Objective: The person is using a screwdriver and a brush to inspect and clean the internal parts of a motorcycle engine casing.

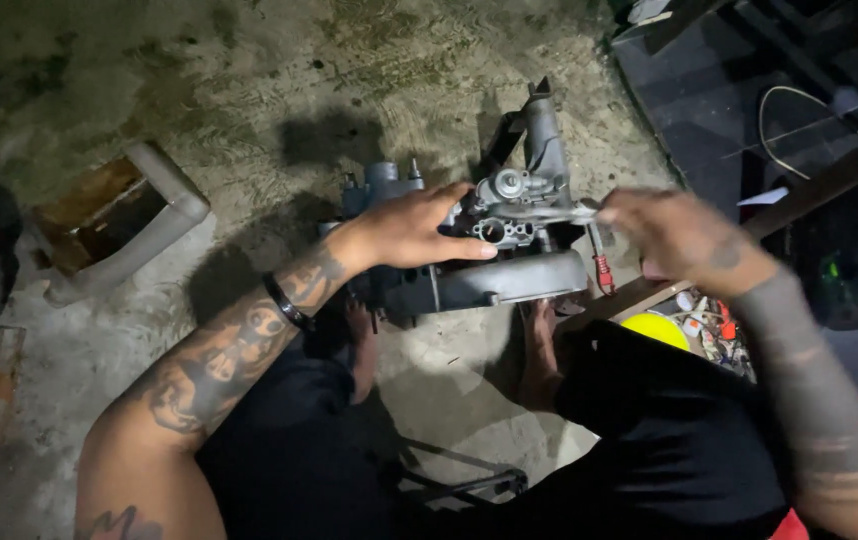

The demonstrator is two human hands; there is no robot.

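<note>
Grey cast metal, dull and oily, makes up the small engine block [469, 270] that stands on the rough concrete floor [279, 90] between the person's bare feet, close enough that both arms reach it without stretching. On top of it sits a silvery carburettor body with round ports [509, 205], and a tall grey tube-shaped casting [546, 140] rises behind; the block probably rests low and between the knees so that it stays steady while the upper parts are handled.

The left hand [414, 228] lies flat over the engine's upper side, fingers extended and only slightly curled, palm pressing down beside the carburettor body rather than closing round anything, which looks like bracing. The right hand [674, 235] is blurred; its fingers seem pinched on the end of a thin silvery metal arm [559, 212] that juts from the carburettor body, though the exact hold cannot be told.

A yellow round lid [655, 330] and small bits lie by the right knee, and a rusty open box with a pale rim [114, 225] sits well apart on the left
</note>
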